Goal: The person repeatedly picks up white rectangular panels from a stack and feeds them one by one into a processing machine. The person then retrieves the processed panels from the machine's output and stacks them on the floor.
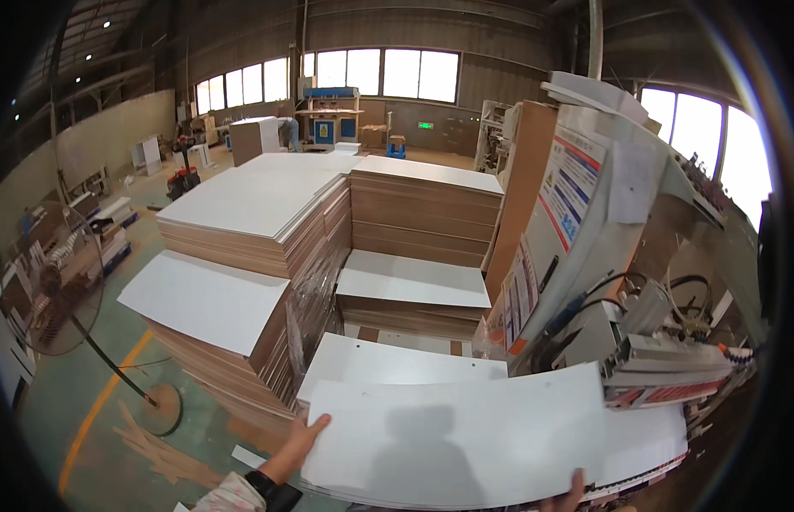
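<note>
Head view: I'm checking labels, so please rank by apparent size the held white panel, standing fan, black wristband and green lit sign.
1. Held white panel
2. Standing fan
3. Black wristband
4. Green lit sign

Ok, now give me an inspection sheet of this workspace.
Surface: lower panel, partly hidden by held panel.
Job's things: held panel, white; panel stack ahead left.
Clutter: wood strips on green floor.
Hands: left hand on held panel's left edge; right hand at its lower right, partly out of view.
Cables: black cables by the right-hand machine.
Surroundings: standing fan left; windows beyond.
</note>
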`<action>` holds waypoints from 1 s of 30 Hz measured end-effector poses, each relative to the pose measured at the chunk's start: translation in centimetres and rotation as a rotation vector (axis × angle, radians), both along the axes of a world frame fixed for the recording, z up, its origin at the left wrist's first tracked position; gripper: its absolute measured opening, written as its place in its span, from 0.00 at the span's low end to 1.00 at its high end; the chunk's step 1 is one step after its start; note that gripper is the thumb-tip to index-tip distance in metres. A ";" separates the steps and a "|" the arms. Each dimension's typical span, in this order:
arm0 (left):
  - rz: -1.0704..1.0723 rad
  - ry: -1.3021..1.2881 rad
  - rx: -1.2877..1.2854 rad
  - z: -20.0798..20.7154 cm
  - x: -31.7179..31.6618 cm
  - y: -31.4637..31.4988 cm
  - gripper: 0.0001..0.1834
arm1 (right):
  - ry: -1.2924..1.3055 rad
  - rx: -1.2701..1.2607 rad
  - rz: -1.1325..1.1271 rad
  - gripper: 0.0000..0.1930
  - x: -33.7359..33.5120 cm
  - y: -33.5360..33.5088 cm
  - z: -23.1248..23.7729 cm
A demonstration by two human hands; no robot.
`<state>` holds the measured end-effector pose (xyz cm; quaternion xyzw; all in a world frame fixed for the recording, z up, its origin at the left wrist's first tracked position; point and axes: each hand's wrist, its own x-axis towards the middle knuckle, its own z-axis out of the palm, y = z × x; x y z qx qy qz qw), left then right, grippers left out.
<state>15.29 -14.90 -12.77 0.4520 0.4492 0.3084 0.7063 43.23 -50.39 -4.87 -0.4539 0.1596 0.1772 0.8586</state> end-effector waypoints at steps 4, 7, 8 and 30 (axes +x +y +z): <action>-0.056 0.219 0.234 -3.3 0.4 9.0 0.28 | -0.586 -0.403 0.302 0.17 0.1 5.7 -6.8; -0.139 0.465 0.481 -4.1 2.5 14.0 0.36 | 0.099 0.319 0.229 0.19 1.3 9.0 -9.1; -0.157 0.532 0.523 -4.0 3.3 15.2 0.36 | -0.537 -0.308 0.364 0.20 0.5 9.2 -10.9; -0.098 0.432 0.147 -6.0 0.0 11.5 0.34 | -1.253 -1.150 0.924 0.56 9.3 8.8 -9.1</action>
